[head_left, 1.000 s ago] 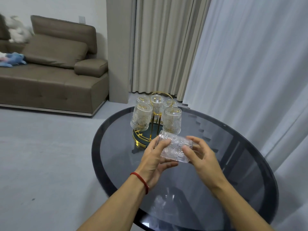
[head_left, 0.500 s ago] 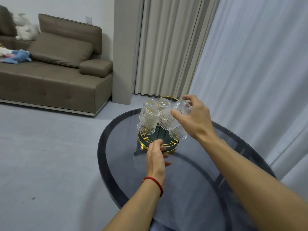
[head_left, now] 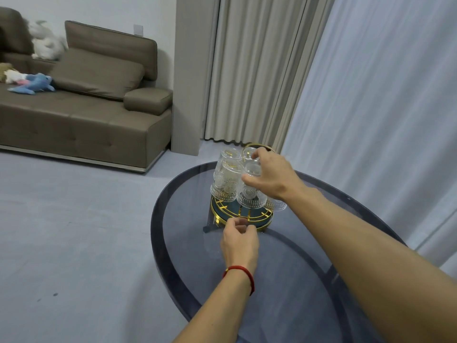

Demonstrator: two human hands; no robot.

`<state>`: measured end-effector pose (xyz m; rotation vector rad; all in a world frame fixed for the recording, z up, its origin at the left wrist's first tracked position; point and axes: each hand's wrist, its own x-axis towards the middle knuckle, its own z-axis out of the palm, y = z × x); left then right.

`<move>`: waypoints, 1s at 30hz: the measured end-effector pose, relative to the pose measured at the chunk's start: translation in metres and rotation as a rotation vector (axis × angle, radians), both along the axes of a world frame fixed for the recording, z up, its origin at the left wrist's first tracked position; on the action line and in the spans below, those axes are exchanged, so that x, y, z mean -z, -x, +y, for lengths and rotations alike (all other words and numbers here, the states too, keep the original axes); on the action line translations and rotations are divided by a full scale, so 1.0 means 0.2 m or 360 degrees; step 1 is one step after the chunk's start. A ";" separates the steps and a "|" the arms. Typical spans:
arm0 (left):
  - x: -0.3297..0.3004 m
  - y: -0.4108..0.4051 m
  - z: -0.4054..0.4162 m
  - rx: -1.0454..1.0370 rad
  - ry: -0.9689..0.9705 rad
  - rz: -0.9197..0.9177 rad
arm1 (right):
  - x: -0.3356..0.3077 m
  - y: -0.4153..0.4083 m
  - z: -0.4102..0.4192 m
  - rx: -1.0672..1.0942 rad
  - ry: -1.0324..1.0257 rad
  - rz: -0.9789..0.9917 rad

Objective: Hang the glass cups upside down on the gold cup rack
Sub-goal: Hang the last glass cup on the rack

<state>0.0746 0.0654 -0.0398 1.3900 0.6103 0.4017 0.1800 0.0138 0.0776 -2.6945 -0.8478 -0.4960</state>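
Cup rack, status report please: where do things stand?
Right hand gripping cup upside down at rack. Left hand pinching rack's rim. Nothing blocking.

Clear glass cups (head_left: 251,194) bore embossed medallion patterns; rack (head_left: 241,214) was gold over teal; table (head_left: 173,219) smoky grey; wristband (head_left: 243,274) red.

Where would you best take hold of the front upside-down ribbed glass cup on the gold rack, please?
Probably around the upper wall near its base, from above and the right, as the right hand grips the front ribbed glass cup: its mouth faces down, and another hanging cup crowds its left.
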 end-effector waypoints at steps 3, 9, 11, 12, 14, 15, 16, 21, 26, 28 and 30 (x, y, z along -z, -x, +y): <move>0.00 0.00 -0.02 -0.0032 -0.0060 0.0016 | 0.06 -0.04 0.01 0.0026 0.0223 -0.0065; 0.04 -0.02 -0.06 0.0198 -0.0495 -0.0051 | 0.13 -0.09 -0.04 0.0033 0.0236 -0.0134; 0.05 -0.02 -0.08 0.0314 -0.0657 -0.0096 | 0.16 -0.09 -0.07 -0.0009 0.0144 -0.0126; 0.06 -0.03 -0.08 0.0352 -0.0777 -0.0113 | 0.16 -0.09 -0.10 -0.0024 0.0012 -0.0109; 0.10 -0.05 -0.09 0.0402 -0.1086 -0.0133 | 0.18 -0.08 -0.17 0.0000 -0.0401 -0.0094; 0.12 -0.06 -0.09 0.0435 -0.1248 -0.0119 | 0.19 -0.08 -0.21 0.0041 -0.0616 -0.0110; 0.14 -0.07 -0.09 0.0482 -0.1404 -0.0085 | 0.21 -0.08 -0.26 0.0092 -0.0788 -0.0117; 0.28 -0.11 -0.08 0.0704 -0.1995 0.0117 | 0.27 -0.12 -0.38 0.0182 -0.0807 0.0234; 0.35 -0.15 -0.07 0.0697 -0.2173 0.0172 | 0.27 -0.19 -0.33 0.0055 -0.0795 0.0341; 0.36 -0.16 -0.07 0.0672 -0.2186 0.0193 | 0.27 -0.21 -0.30 0.0015 -0.0821 0.0318; 0.37 -0.16 -0.08 0.0650 -0.2170 0.0210 | 0.26 -0.23 -0.30 0.0001 -0.0826 0.0304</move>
